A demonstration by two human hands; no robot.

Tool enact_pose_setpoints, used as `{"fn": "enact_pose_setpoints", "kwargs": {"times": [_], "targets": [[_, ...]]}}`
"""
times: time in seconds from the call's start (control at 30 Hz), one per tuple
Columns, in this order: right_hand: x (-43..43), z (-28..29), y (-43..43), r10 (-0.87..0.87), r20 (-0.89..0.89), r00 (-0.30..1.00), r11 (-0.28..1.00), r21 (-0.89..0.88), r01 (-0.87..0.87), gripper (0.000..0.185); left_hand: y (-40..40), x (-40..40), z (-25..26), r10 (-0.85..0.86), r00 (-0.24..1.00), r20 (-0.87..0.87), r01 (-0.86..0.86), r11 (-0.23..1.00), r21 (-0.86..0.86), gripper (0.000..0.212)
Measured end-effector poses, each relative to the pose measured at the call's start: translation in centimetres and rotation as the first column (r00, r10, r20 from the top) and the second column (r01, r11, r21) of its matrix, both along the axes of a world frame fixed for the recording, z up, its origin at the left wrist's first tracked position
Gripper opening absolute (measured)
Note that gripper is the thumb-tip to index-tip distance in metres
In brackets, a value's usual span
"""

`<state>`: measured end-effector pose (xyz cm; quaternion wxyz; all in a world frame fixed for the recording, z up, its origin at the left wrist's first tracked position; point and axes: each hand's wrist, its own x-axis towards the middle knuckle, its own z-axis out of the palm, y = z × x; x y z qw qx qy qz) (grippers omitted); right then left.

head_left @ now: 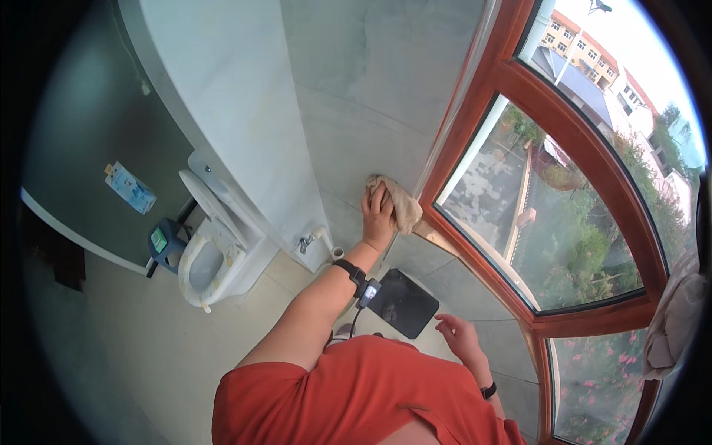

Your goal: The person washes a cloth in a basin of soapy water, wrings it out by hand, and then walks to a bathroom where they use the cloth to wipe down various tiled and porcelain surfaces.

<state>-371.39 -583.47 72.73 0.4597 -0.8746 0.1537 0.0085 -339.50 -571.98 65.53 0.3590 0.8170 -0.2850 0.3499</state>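
My left hand presses a beige cloth against the grey tiled wall, right beside the lower corner of the reddish-brown window frame. The fingers are spread over the cloth, and part of it bunches out toward the frame. Lower down, my right hand hangs in front of the wall below the sill with loosely bent fingers and nothing in it. A black square board or mat lies at floor level between my two arms.
On the left stand a toilet with its lid raised and a dark blue stool carrying a green packet. A tap and a white pipe sit near the wall corner. A pale curtain hangs at far right.
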Motion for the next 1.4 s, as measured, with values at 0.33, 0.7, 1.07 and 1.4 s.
{"fn": "enact_pose_setpoints", "kwargs": {"times": [0.33,0.7,1.07,1.4], "targets": [[-7.2,-3.4,-9.6,0.014,-0.058,0.998,0.999,0.033,-0.012,0.018,3.9,1.2,4.1,-0.412,0.822,-0.393,-0.084,0.594,-0.8,0.039],[-1.8,-4.8,-6.2,0.323,-0.005,0.946,0.946,0.02,-0.323,0.018,0.0,-1.6,2.9,0.001,0.839,-0.544,-0.157,0.958,-0.241,0.055],[11.3,-8.1,8.3,0.039,-0.398,0.917,0.349,0.865,0.36,0.039,13.0,-18.2,1.8,-0.886,-0.286,-0.366,-0.161,0.421,-0.893,0.067],[28.1,16.3,13.2,0.67,0.484,0.563,0.569,-0.822,0.029,0.036,38.0,-16.9,-7.6,-0.675,-0.086,-0.733,-0.342,0.71,-0.615,0.061]]}}
